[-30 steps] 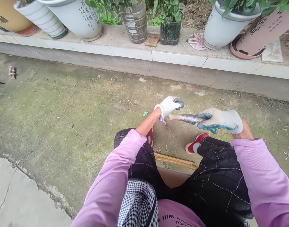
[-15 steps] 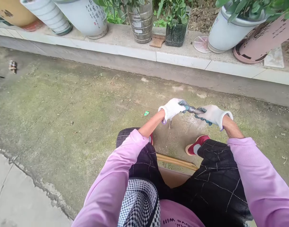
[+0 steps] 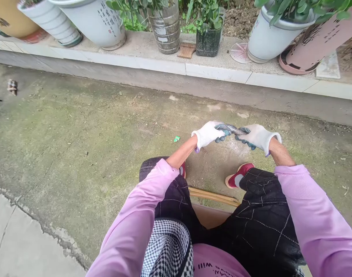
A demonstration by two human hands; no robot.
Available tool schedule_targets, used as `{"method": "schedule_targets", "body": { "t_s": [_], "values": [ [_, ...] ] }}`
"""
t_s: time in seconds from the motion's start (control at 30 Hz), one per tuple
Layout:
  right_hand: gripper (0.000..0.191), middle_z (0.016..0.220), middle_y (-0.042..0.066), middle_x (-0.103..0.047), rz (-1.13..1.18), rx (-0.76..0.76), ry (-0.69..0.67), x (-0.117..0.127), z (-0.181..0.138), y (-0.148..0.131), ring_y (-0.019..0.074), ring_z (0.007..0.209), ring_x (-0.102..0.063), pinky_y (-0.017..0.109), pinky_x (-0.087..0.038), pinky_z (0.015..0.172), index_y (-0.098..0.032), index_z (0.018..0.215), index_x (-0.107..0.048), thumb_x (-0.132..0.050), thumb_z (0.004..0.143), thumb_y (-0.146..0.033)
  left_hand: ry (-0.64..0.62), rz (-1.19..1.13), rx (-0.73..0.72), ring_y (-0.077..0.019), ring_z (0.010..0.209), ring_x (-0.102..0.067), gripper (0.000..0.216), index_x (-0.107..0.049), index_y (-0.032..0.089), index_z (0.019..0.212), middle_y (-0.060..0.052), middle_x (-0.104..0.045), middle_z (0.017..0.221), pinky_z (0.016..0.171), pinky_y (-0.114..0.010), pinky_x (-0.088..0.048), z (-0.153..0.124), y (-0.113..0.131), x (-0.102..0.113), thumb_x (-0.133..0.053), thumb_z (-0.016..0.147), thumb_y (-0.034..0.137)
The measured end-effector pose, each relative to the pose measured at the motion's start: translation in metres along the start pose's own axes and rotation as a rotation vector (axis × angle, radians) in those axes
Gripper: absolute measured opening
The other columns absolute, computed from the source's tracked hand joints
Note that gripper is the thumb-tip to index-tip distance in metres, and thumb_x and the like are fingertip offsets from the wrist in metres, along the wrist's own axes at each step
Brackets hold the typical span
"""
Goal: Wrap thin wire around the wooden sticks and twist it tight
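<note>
Both hands wear white gloves with dark blue-green palms and fingers. Between them runs a short, dark grey rod-like thing (image 3: pixel 232 129) with a silvery, wrapped-looking surface; its exact kind I cannot make out. My left hand (image 3: pixel 212 132) is closed around its left end, fingers curled beneath. Gripping the other end is my right hand (image 3: pixel 256 137), thumb on top and fingers folded under. Much of the rod lies hidden inside the gloves. The hands hold it above the ground, in front of my knees.
Potted plants line a low tiled ledge (image 3: pixel 216 73) ahead, among them a white pot (image 3: pixel 265 40) and a dark square pot (image 3: pixel 209 41). A green scrap (image 3: pixel 176 139) lies on the mossy concrete. Wooden strips (image 3: pixel 213 195) lie between my legs, behind the red shoes (image 3: pixel 239 175).
My hands have come slightly closer together, so less of the rod shows. A thin dark piece below my left hand is no longer visible. The view has shifted slightly.
</note>
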State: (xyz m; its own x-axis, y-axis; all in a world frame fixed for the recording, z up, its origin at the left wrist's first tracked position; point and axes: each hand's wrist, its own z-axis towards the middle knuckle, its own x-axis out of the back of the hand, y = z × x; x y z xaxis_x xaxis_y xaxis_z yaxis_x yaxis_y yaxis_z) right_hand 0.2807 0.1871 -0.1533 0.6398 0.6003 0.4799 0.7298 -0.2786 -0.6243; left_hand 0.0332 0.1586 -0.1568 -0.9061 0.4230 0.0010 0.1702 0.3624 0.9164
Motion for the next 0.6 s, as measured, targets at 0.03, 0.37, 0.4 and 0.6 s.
{"method": "schedule_targets", "body": {
  "t_s": [0.03,0.37,0.4,0.6],
  "values": [
    [0.032,0.064,0.003,-0.065,0.075,-0.012,0.039,0.001,-0.005,-0.007,0.0143,0.048,-0.057,0.026,-0.047,0.040,-0.018,0.085,-0.075,-0.098,0.077,-0.038,-0.029,-0.039,0.004,-0.0104,0.063,-0.061,0.013,-0.081,0.012,0.096,0.000,-0.069,0.071,0.065,-0.024,-0.052,0.000,-0.001,-0.002,-0.076,0.087,0.019],
    [0.047,0.065,-0.007,-0.054,0.673,0.154,-0.038,0.025,-0.061,-0.028,0.0101,0.047,-0.044,0.030,-0.032,0.044,-0.025,0.101,-0.066,-0.098,0.070,-0.040,-0.072,0.000,0.056,-0.0097,0.070,-0.067,0.018,-0.085,0.011,0.091,-0.002,-0.076,0.075,0.080,-0.024,-0.058,0.006,-0.012,0.006,-0.068,0.086,0.007],
    [0.045,0.063,-0.007,-0.053,0.662,0.161,-0.059,0.028,-0.063,-0.025,0.0105,0.046,-0.043,0.030,-0.032,0.043,-0.025,0.100,-0.067,-0.097,0.071,-0.040,-0.062,0.031,0.058,-0.0093,0.069,-0.066,0.019,-0.085,0.011,0.091,-0.001,-0.075,0.074,0.078,-0.023,-0.057,0.007,-0.011,0.007,-0.067,0.087,0.008],
    [0.046,0.058,-0.002,-0.061,0.177,0.042,-0.383,0.026,-0.058,-0.017,0.0141,0.044,-0.054,0.028,-0.040,0.043,-0.018,0.094,-0.080,-0.096,0.061,-0.045,0.092,0.070,-0.016,-0.0086,0.066,-0.058,0.011,-0.080,0.012,0.087,0.000,-0.071,0.076,0.071,-0.022,-0.051,0.011,-0.004,0.019,-0.070,0.084,0.012]
  ]
}}
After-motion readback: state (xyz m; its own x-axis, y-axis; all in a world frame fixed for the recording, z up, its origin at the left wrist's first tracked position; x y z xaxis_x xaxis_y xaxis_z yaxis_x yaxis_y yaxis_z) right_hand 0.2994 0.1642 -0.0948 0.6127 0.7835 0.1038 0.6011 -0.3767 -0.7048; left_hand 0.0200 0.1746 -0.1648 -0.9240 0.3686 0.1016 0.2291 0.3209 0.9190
